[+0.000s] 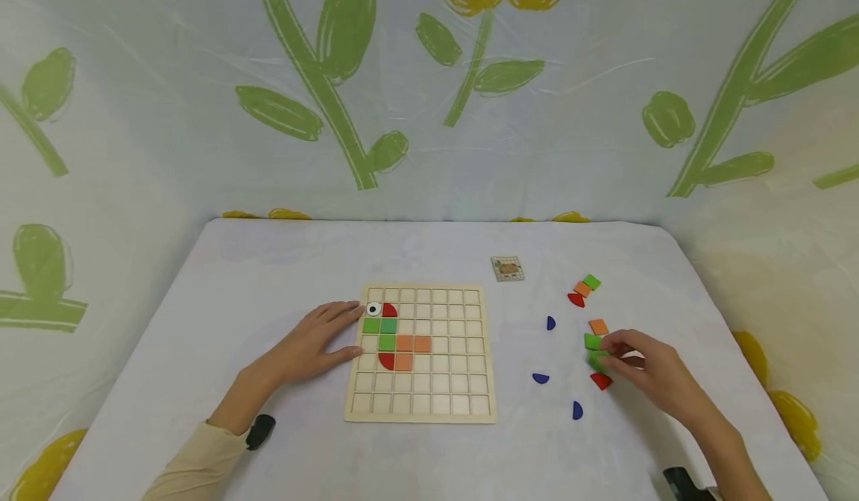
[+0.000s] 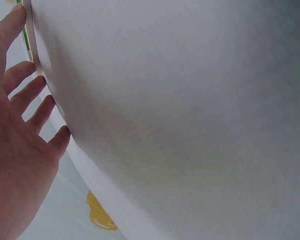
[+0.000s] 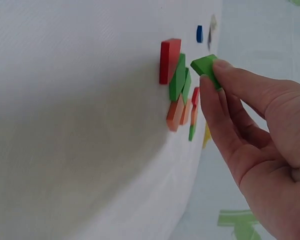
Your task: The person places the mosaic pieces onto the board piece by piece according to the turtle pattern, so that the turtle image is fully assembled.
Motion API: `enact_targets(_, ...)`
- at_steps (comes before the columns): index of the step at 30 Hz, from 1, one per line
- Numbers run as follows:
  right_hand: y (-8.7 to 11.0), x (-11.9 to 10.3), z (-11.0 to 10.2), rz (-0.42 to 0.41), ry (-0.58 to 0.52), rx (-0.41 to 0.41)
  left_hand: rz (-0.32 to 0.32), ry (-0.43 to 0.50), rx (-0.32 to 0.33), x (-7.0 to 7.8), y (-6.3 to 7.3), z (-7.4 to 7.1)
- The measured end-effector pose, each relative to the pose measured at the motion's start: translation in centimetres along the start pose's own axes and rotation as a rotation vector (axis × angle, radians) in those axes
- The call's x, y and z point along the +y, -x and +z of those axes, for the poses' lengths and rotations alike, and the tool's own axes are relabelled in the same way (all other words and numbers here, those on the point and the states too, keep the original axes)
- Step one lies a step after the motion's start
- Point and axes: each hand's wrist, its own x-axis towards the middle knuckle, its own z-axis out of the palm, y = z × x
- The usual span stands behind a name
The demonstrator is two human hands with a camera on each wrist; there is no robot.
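Note:
My right hand (image 1: 644, 370) pinches a green tile (image 3: 205, 65) between thumb and forefinger, held above the tabletop in the right wrist view. Close by its fingertips lie an orange tile (image 1: 599, 326), a green tile (image 1: 593, 341) and a red quarter-round tile (image 1: 601, 380). My left hand (image 1: 312, 344) rests at the left edge of a wooden grid board (image 1: 463, 382), fingers extended and touching the rim. On the board's left side sit a round eye piece (image 1: 373, 309), red quarter-rounds (image 1: 389, 310), green squares (image 1: 388, 343) and orange squares (image 1: 422, 344).
Blue half-round pieces (image 1: 540, 378) lie scattered between the board and my right hand. Farther back stands a small group with a green tile (image 1: 592, 282), an orange one and a red one. A small picture card (image 1: 508, 268) lies behind the board's right corner.

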Motion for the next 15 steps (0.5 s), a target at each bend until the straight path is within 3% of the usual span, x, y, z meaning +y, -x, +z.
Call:
enact_targets(8, -1.9, -1.3, 1.5, -0.076, -0.051, 0.047, -0.008, -0.005, -0.001, -0.1, 0.1, 0.1)
enact_targets(15, -3.5, -2.7, 3.1, -0.062, -0.112, 0.054, -0.003, -0.001, 0.004, -0.2, 0.1, 0.2)
